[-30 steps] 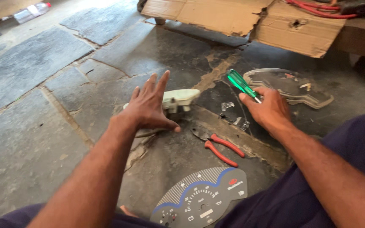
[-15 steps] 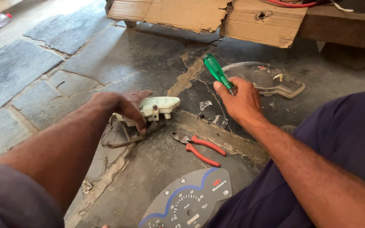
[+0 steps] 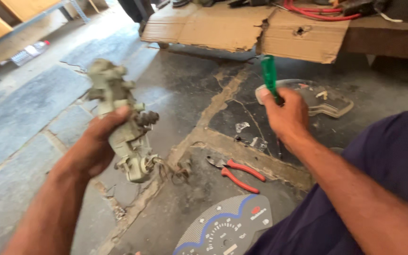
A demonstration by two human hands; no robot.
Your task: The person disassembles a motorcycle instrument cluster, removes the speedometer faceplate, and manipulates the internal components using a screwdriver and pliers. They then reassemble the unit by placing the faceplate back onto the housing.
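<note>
The left hand (image 3: 93, 151) has its fingers wrapped around the middle of a pale plastic instrument housing (image 3: 123, 127), lifted off the floor. It looks light, stiff and brittle, best gripped mid-body. Its long axis runs near upright, with wires trailing below the fingers. The right hand (image 3: 286, 115) clasps a green screwdriver (image 3: 269, 78), handle up; its tip is probably down, hidden.

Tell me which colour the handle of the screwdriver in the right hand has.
Green: the screwdriver handle is translucent green, seen in the head view.
</note>
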